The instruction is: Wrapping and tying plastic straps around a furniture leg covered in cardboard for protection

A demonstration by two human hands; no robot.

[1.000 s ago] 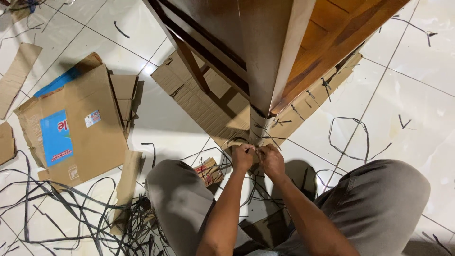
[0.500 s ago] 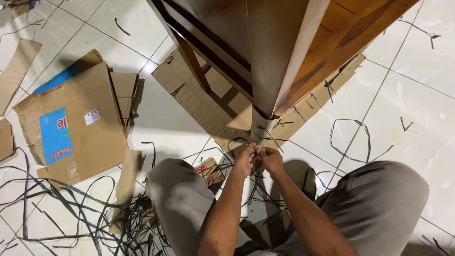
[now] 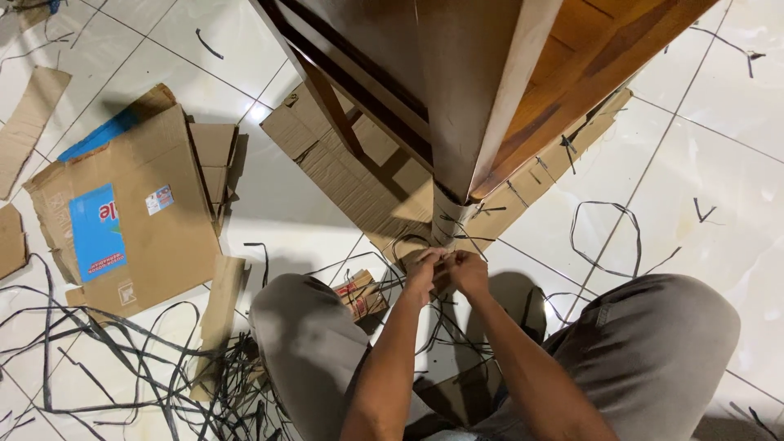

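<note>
I squat in front of a tall wooden furniture piece [image 3: 482,90] whose lower corner is wrapped in cardboard [image 3: 447,219] bound with black plastic strapping. My left hand [image 3: 426,269] and my right hand [image 3: 467,271] meet at the foot of that wrapped corner, fingers pinched on a black strap [image 3: 408,242] that loops out to the left. My knees in grey trousers frame both forearms. What exactly lies between the fingertips is hidden.
Flattened cardboard [image 3: 351,163] lies under the furniture. A torn box with a blue label [image 3: 122,220] sits at left. A tangle of cut black straps [image 3: 163,359] covers the tiles at lower left; a loose strap loop [image 3: 604,237] lies at right.
Both hands stay at the wrapped corner and have shifted slightly lower; the view has tilted a little. Nothing else has moved.
</note>
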